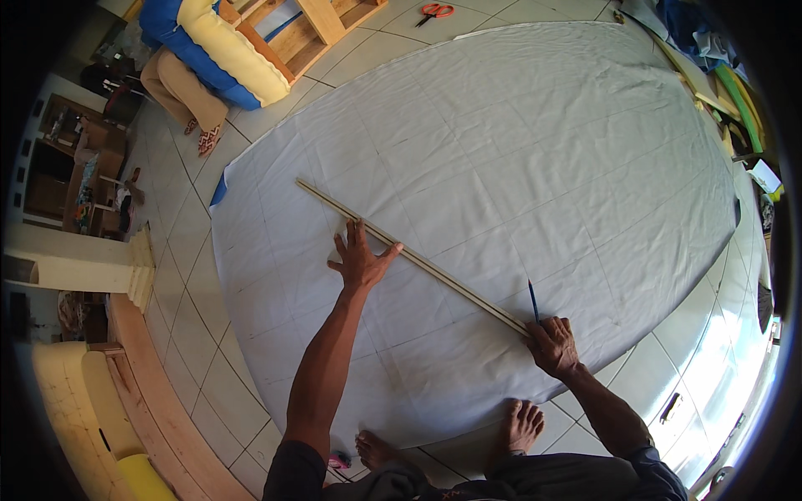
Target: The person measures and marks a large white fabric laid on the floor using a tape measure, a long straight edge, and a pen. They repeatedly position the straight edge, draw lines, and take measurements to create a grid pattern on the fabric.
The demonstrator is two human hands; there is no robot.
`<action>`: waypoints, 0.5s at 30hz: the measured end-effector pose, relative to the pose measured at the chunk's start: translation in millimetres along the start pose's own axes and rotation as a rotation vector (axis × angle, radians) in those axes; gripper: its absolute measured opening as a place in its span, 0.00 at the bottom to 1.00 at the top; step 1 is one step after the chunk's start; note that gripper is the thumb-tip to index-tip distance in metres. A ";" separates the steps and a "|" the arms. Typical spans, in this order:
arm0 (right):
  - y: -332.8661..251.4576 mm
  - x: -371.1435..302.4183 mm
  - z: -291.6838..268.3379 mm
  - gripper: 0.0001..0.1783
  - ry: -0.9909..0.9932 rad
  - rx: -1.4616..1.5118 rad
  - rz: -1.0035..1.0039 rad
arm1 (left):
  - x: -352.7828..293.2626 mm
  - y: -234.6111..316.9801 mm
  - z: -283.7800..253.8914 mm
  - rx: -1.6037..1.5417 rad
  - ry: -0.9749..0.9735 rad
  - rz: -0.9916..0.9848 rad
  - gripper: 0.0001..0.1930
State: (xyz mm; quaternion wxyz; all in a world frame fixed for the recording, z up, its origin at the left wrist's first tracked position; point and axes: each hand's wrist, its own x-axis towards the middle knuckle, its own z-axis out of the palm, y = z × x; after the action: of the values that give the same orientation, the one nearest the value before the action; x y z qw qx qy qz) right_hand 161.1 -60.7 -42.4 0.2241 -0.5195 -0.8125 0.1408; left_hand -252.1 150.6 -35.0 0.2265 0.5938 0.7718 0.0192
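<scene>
A large pale grey-white sheet of cloth [535, 167], faintly ruled with crossing lines, is spread over the floor in front of me. A long, narrow, straight tan strip [451, 283] lies slantwise across it. My left hand [361, 260] is open, its fingers spread, with the fingertips and thumb resting on the strip's upper half. At the strip's near right end, my right hand [553, 346] is closed around a dark blue pencil [533, 299], whose tip points away from me. That hand touches the strip's end. My bare feet [522, 422] are at the cloth's near edge.
Orange-handled scissors [435, 12] lie on the tiles beyond the cloth. At the upper left, a person's legs [185, 90] show beside a blue and cream cushion [234, 54] and a wooden frame [327, 23]. Foam pieces [739, 104] are heaped at right; a yellow sofa [79, 401] stands left.
</scene>
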 end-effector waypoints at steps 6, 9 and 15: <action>-9.4 15.8 -14.3 0.22 -0.015 0.017 0.010 | 0.3 2.3 -2.0 0.048 -0.019 -0.009 0.65; -16.1 50.6 -18.5 0.22 0.047 0.117 -0.016 | -0.8 3.3 -3.2 0.073 -0.025 -0.024 0.64; -43.3 239.9 39.7 0.18 -0.007 0.373 -0.063 | -3.4 4.9 -3.9 0.096 -0.017 -0.007 0.63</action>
State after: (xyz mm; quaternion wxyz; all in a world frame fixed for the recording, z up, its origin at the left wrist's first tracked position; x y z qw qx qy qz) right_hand 20.7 138.9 -4.3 0.3178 -0.4429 -0.7889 0.2836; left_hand -248.4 149.8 -29.0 0.2041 0.6013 0.7721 -0.0238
